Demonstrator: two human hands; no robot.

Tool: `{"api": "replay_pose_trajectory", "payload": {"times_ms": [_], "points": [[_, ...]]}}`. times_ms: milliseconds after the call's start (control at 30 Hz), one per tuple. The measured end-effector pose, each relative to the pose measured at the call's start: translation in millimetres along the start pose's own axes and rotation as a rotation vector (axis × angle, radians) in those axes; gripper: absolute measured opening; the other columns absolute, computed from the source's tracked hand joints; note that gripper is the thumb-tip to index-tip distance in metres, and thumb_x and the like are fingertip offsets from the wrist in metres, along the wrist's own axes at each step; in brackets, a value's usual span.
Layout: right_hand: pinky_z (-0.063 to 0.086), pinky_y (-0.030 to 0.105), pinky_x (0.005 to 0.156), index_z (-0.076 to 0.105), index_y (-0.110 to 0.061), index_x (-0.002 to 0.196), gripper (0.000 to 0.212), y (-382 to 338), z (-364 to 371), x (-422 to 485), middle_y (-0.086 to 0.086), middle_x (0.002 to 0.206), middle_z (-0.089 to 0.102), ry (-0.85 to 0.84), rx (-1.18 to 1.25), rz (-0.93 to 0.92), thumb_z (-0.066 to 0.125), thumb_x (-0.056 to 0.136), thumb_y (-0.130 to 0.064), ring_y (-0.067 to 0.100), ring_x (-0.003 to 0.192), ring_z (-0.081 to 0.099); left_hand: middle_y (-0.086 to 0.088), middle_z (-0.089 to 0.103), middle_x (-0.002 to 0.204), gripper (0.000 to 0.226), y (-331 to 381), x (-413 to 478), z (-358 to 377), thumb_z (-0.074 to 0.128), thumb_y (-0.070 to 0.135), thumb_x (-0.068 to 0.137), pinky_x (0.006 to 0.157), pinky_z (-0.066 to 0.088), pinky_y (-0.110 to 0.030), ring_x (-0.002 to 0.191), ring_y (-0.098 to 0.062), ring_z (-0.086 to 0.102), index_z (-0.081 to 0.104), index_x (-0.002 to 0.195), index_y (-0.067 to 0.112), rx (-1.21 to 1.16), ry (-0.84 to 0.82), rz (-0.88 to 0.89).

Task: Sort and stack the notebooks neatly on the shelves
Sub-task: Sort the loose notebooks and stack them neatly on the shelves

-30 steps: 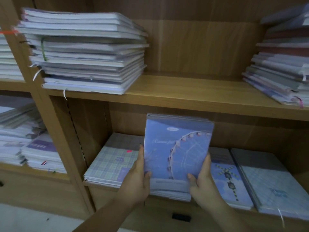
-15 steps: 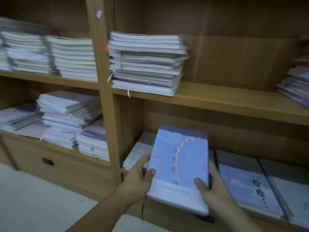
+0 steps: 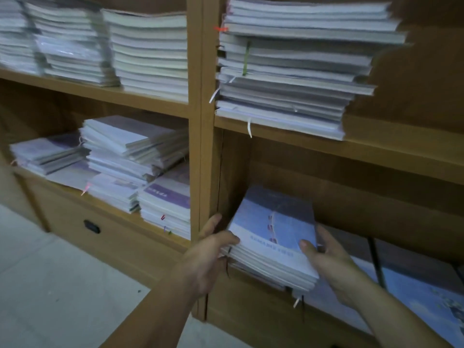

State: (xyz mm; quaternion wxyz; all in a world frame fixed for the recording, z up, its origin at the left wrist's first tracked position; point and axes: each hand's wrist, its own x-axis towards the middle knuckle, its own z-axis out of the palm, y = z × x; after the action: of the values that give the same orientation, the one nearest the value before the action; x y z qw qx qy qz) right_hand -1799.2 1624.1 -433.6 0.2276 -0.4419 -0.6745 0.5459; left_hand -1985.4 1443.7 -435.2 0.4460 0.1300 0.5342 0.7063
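Lower centre of frame: a bundle of blue-covered notebooks (image 3: 273, 237), top cover showing a pale arc design, held at the mouth of the lower right shelf bay, just right of the wooden upright (image 3: 200, 146). The bundle is tilted, far end raised, near edge overhanging the shelf front.

Left hand (image 3: 208, 257) grips the bundle's near left corner: thumb lies on the top cover, fingers (image 3: 213, 223) curl round the left edge, one reaching up beside the upright. Right hand (image 3: 329, 262) grips the near right side: thumb on the cover, fingers wrapped round the right edge.

Lower right: more blue notebooks lying flat (image 3: 414, 285) on the same shelf. Upper right: a tall, uneven stack (image 3: 296, 66) with ribbon markers hanging out. Left half: several stacks on two shelves; below them a drawer with a dark handle (image 3: 91, 226). Picture somewhat blurred.
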Motion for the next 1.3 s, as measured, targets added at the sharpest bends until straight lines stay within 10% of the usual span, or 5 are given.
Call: {"api": "replay_pose_trajectory", "payload": {"times_ms": [233, 367, 600, 933, 1300], "points": [[0.032, 0.035, 0.113, 0.023, -0.024, 0.158, 0.067, -8, 14, 25, -0.004, 0.156, 0.035, 0.010, -0.042, -0.037, 0.056, 0.101, -0.036, 0.026, 0.146, 0.035, -0.014, 0.078, 0.100, 0.042, -17, 18, 6, 0.088, 0.014, 0.076, 0.089, 0.061, -0.045, 0.093, -0.030, 0.075, 0.069, 0.111, 0.003, -0.115, 0.285, 0.087], [0.039, 0.036, 0.108, 0.041, -0.022, 0.140, 0.041, -8, 22, 35, -0.007, 0.141, 0.048, 0.029, -0.064, -0.045, 0.053, 0.103, -0.032, 0.018, 0.131, 0.046, -0.017, 0.077, 0.099, 0.037, -23, 25, 8, 0.089, 0.014, 0.076, 0.091, 0.060, -0.047, 0.094, -0.035, 0.075, 0.071, 0.106, 0.003, -0.187, 0.378, 0.099], [0.034, 0.044, 0.118, 0.022, -0.023, 0.159, 0.064, -4, 33, 27, 0.002, 0.159, 0.036, -0.022, -0.202, -0.066, 0.049, 0.104, -0.038, 0.028, 0.145, 0.037, -0.009, 0.075, 0.107, 0.028, -32, 34, -4, 0.078, 0.009, 0.087, 0.100, 0.055, -0.044, 0.101, -0.025, 0.071, 0.071, 0.114, 0.013, -0.096, 0.458, 0.148], [0.044, 0.043, 0.110, 0.041, -0.017, 0.152, 0.086, -17, 18, 8, 0.003, 0.151, 0.048, -0.050, -0.246, -0.059, 0.067, 0.083, -0.062, 0.027, 0.133, 0.051, 0.008, 0.070, 0.097, 0.029, -33, 18, -32, 0.056, -0.002, 0.093, 0.084, 0.048, -0.021, 0.098, -0.012, 0.066, 0.070, 0.104, 0.021, 0.447, 0.432, 0.215], [0.047, 0.045, 0.107, 0.014, -0.030, 0.161, 0.130, 14, 33, -25, -0.003, 0.156, 0.041, -0.111, -0.302, -0.072, 0.097, 0.060, -0.034, 0.026, 0.133, 0.050, 0.027, 0.072, 0.100, 0.054, -51, 18, -37, 0.055, -0.006, 0.092, 0.073, 0.046, -0.001, 0.098, 0.018, 0.061, 0.063, 0.116, 0.041, 0.649, 0.106, 0.289]]}}
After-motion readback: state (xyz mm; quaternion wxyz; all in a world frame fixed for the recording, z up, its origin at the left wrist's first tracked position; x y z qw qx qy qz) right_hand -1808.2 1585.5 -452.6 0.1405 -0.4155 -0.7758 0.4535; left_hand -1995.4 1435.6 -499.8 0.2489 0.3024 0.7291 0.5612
